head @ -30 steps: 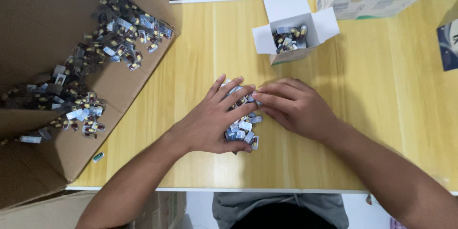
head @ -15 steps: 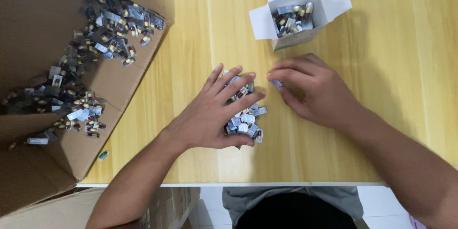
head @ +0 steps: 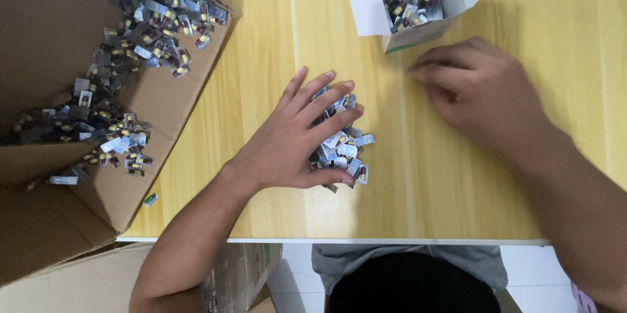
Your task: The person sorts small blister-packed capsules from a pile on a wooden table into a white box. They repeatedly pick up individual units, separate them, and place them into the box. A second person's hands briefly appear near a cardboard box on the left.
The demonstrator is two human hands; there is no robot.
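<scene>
My left hand (head: 287,146) lies flat with fingers spread over a heap of small foil capsule packs (head: 341,150) at the middle of the wooden tabletop (head: 457,189), released rather than clenched. My right hand (head: 483,94), blurred, hovers just near of the small white carton (head: 424,0) at the far right; whether its grip holds a pack I cannot tell. Done well, I judge, the flat palm pins the heap while single packs are drawn from its right edge; the large cardboard box (head: 98,78) at left holds many more.
</scene>
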